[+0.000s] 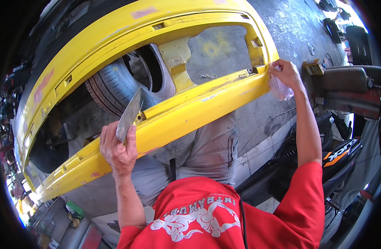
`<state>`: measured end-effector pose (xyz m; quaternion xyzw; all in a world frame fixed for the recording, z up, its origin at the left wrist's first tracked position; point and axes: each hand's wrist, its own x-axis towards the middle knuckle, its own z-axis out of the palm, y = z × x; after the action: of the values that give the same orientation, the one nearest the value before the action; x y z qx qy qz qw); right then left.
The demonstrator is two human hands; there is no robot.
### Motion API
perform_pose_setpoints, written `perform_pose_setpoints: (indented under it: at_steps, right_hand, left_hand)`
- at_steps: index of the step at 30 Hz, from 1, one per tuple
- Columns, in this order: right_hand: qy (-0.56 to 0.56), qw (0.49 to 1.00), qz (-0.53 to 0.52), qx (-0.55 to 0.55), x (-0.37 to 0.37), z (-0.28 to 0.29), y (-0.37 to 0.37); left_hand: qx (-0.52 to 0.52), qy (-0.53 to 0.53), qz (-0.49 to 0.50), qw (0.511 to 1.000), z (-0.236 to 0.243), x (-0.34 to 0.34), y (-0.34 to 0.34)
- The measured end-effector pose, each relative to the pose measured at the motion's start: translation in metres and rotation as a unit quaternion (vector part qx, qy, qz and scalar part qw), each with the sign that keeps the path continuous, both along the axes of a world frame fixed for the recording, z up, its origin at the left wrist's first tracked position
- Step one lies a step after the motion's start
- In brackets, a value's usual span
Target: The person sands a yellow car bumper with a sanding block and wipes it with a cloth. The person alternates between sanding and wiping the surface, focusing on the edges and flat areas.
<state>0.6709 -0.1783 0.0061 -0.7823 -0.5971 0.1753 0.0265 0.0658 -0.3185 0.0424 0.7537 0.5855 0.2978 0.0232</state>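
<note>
A big yellow car bumper (207, 101) lies across in front of me, with pinkish filler patches and scuffs on its paint. My left hand (118, 147) is closed around a flat grey metal scraper (129, 115), whose blade points up and away over the bumper's near bar. At the right end of that bar, my right hand (286, 74) pinches a crumpled whitish cloth (279, 88) against the yellow edge. Part of the cloth is hidden by the fingers.
Through the bumper's openings a tire (111, 85) shows beneath it on the grey floor. A yellowish can (313, 67) stands to the right, beside a dark padded seat (344, 79). A black motorcycle (340, 166) with orange trim is close on my right.
</note>
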Motion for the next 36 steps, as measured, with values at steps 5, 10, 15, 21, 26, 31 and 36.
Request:
perform_pose_setpoints:
  at_steps: [5,10,15,21,26,31,36]
  right_hand:
    - [-0.009,0.999,0.028,0.037,0.003,-0.013,0.007]
    - [-0.046,0.992,0.072,0.094,0.003,-0.018,0.031]
    - [-0.115,0.975,0.111,0.154,-0.022,-0.022,0.001]
    - [-0.157,0.971,0.093,0.152,-0.024,-0.026,0.023]
    - [-0.152,0.969,0.107,0.164,-0.018,-0.038,0.116]
    - [-0.171,0.968,0.12,0.137,-0.025,-0.041,0.196]
    - [-0.169,0.966,0.134,0.143,-0.025,-0.042,0.211]
  left_hand:
    - [0.008,0.027,-0.003,1.0,-0.001,-0.001,0.001]
    - [-0.006,0.007,-0.001,1.0,0.003,0.0,0.001]
    - [-0.028,0.002,0.003,1.0,0.007,0.0,-0.001]
    - [-0.049,-0.002,-0.003,0.999,0.012,0.001,0.002]
    - [-0.042,-0.002,-0.002,0.999,0.014,0.002,0.005]
    - [-0.039,-0.008,0.014,0.999,0.009,0.002,0.005]
    - [-0.027,0.014,0.004,1.0,0.004,-0.002,0.005]
